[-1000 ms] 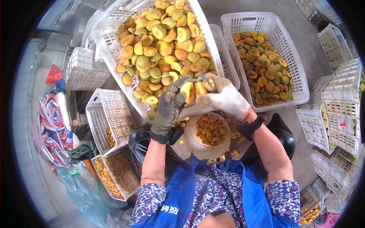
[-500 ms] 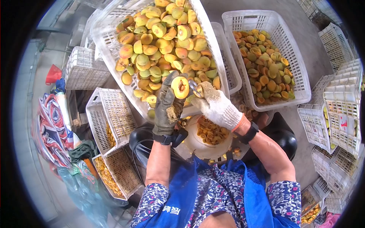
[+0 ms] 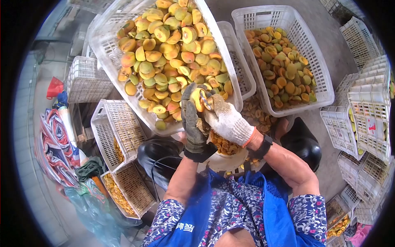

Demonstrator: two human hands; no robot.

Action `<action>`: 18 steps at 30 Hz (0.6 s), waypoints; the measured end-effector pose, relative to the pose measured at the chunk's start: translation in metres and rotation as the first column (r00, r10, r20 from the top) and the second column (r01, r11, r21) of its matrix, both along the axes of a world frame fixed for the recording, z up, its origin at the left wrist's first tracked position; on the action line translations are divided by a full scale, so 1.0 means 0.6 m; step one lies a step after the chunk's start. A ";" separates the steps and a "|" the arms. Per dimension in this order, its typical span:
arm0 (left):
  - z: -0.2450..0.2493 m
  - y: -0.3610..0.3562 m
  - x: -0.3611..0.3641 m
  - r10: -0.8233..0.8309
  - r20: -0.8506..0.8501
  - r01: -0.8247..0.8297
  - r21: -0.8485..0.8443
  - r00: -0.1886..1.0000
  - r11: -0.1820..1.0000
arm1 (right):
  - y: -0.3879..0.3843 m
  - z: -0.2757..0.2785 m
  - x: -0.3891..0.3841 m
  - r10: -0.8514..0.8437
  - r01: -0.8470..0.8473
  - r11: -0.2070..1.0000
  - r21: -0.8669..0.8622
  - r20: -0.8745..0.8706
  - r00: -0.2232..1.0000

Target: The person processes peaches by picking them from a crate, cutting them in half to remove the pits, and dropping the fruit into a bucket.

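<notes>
My left hand (image 3: 192, 125), in a dark, soiled glove, is closed around a halved peach (image 3: 196, 101), its cut side turned toward the right. In a white knit glove with a brown-stained thumb area, my right hand (image 3: 228, 122) grips a small metal pitting tool (image 3: 205, 100). The tool's looped end is against the cut face of the peach; its handle is hidden in my fingers. Both hands meet over the near edge of a large white crate (image 3: 221, 53) of peach halves. Below them, partly covered, is a pale bucket (image 3: 220, 164) containing orange-brown pieces.
Another white crate (image 3: 314, 51) with peach halves stands at the right. Stacked crates (image 3: 370, 119) line the far right. Tilted crates (image 3: 125, 127) sit at my left, near a striped sack (image 3: 55, 152) and a clear plastic bag (image 3: 96, 212). Fruit pieces lie beyond the bucket.
The tool has moved from beside the peach onto its cut face. My left hand has turned the peach rightward, and both hands are slightly lower. The whole view has shifted a little.
</notes>
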State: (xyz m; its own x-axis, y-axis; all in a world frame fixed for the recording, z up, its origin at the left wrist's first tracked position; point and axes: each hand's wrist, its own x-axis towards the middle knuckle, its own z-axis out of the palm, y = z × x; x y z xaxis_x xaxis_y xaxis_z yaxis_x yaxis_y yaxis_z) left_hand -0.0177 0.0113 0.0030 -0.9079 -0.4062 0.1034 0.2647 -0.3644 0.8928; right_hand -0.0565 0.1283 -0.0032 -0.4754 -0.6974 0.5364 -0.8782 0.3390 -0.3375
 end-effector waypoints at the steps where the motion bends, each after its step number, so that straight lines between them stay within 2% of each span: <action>1: 0.006 0.007 0.003 0.026 0.007 -0.026 -0.018 1.000 1.000 | 0.001 0.002 0.000 0.041 -0.041 0.999 -0.007 0.099 0.994; 2: 0.012 0.013 0.005 0.053 0.015 -0.052 -0.035 0.998 0.998 | 0.002 0.002 0.001 0.082 -0.080 0.997 -0.018 0.197 0.977; 4: 0.010 0.012 0.007 0.063 0.022 -0.064 0.028 0.998 0.998 | 0.005 -0.009 0.002 0.126 -0.109 0.991 -0.077 0.265 0.956; 5: 0.000 -0.002 0.010 0.089 0.018 -0.078 -0.331 0.996 0.941 | 0.008 -0.015 0.003 0.171 -0.131 0.981 -0.140 0.324 0.931; 6: -0.003 -0.013 0.011 0.111 0.004 -0.082 -0.645 0.994 0.760 | 0.014 -0.020 -0.001 0.172 -0.132 0.981 -0.139 0.329 0.929; 7: 0.000 -0.019 0.007 0.101 0.047 -0.037 -0.712 0.994 0.701 | 0.021 -0.024 -0.008 0.212 -0.199 0.977 -0.075 0.267 0.940; 8: -0.007 -0.026 0.004 0.101 0.048 -0.037 -0.711 0.994 0.702 | 0.026 -0.028 -0.013 0.255 -0.260 0.966 -0.006 0.205 0.945; 9: -0.012 -0.034 0.001 0.041 0.120 0.050 -0.672 0.992 0.739 | 0.024 -0.033 -0.011 0.237 -0.241 0.970 -0.031 0.347 0.907; 10: -0.016 -0.037 0.000 -0.025 0.188 0.139 -0.625 0.982 0.768 | 0.024 -0.036 -0.008 0.234 -0.238 0.971 -0.031 0.348 0.908; 11: -0.020 -0.032 0.000 -0.098 0.286 0.115 -0.044 0.953 0.992 | 0.023 -0.037 -0.006 0.196 -0.188 0.980 -0.065 0.484 0.853; 12: -0.006 -0.024 -0.002 -0.099 0.285 0.116 -0.043 0.953 0.992 | 0.021 -0.035 -0.004 0.163 -0.137 0.986 -0.090 0.610 0.776; 13: 0.015 -0.015 -0.003 -0.078 0.312 0.073 0.025 0.947 0.997 | 0.018 -0.021 -0.003 0.163 -0.137 0.986 -0.090 0.609 0.776; 15: 0.023 -0.007 -0.004 -0.059 0.345 0.030 0.090 0.937 0.996 | 0.012 0.008 0.003 0.085 0.055 0.991 -0.119 0.903 0.421; 18: 0.015 -0.001 -0.011 -0.048 0.278 0.020 0.104 0.959 0.994 | 0.010 0.003 0.005 0.119 0.051 0.986 -0.161 0.879 0.461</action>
State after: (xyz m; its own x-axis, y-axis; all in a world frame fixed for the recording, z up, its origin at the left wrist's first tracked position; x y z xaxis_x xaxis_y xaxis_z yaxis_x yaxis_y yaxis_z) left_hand -0.0241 0.0109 0.0118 -0.9081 -0.3699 -0.1964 -0.0049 -0.4597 0.8881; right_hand -0.0533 0.1343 -0.0014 -0.7298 -0.6805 -0.0655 -0.0887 0.1892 -0.9779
